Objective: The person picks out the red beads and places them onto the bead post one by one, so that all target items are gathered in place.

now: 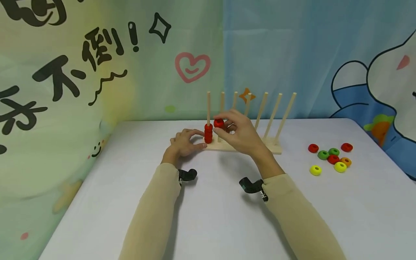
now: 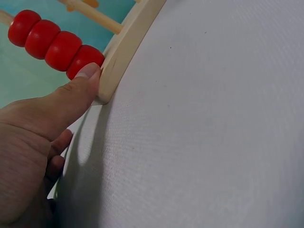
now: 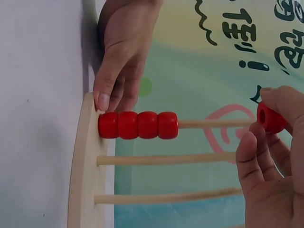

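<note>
A wooden peg rack [image 1: 276, 148] stands at the back of the white table, with several upright rods in a row. On its leftmost rod is a stack of several red beads [image 1: 208, 133], which reach down to the base. My left hand [image 1: 183, 144] grips the left end of the base, its thumb at the front beside the lowest bead. Between thumb and fingers, my right hand [image 1: 240, 131] pinches one more red bead [image 3: 270, 118]. In the right wrist view this bead's hole faces the tip of the beaded rod; whether they touch I cannot tell.
Several loose beads lie on the table to the right: red [image 1: 313, 148], green [image 1: 323, 155], orange [image 1: 346, 161] and yellow [image 1: 315, 170]. Behind the table hangs a printed curtain [image 1: 276, 54]. A black wrist device [image 1: 251, 186] sits at the right sleeve, another [image 1: 187, 175] at the left.
</note>
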{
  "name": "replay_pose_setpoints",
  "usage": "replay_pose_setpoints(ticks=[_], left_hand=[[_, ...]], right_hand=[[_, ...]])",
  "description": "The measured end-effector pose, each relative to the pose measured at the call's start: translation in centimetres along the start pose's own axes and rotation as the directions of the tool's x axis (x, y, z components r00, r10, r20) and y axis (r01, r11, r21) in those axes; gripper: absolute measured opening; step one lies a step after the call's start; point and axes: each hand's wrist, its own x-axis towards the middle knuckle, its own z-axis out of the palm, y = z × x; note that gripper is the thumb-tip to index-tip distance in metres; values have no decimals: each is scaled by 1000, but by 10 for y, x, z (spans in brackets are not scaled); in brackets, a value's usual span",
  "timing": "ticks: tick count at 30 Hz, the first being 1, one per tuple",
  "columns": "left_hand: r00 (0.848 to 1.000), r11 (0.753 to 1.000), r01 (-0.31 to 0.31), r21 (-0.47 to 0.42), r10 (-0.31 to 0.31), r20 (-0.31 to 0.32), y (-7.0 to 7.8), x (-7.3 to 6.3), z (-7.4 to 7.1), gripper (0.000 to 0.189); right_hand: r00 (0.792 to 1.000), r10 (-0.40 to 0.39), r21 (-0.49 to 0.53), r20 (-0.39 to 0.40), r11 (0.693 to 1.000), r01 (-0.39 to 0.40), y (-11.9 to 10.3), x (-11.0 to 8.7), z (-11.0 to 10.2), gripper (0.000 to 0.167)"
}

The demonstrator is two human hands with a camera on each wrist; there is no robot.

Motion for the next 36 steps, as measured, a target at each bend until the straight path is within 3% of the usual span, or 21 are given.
replay_pose_setpoints(ticks=[10,22,27,32,36], left_hand=[[1000,1000,13,-9,-13,11,-5,-2,-6,51],[1000,1000,2,-10,-1,19,-7,-3,-3,53],[1000,1000,14,-9,-14,22,-13,-8,-4,52],[1000,999,1,-35,0,21,-9,-6,-3,51],[1000,999,-1,-38,1,21,-3,-3,-4,51]], right_hand=[[999,-34,-108,14,993,35,-12,23,7,31],[1000,-13,-86,-15,996,12,-15,40,13,33],[992,-78,-98,-94,993,69,-15,47,22,34],[962,-164,-162,-217,978,130,-20,59,20,31],[955,-133,-161,-267,983,92,-23,67,17,32]])
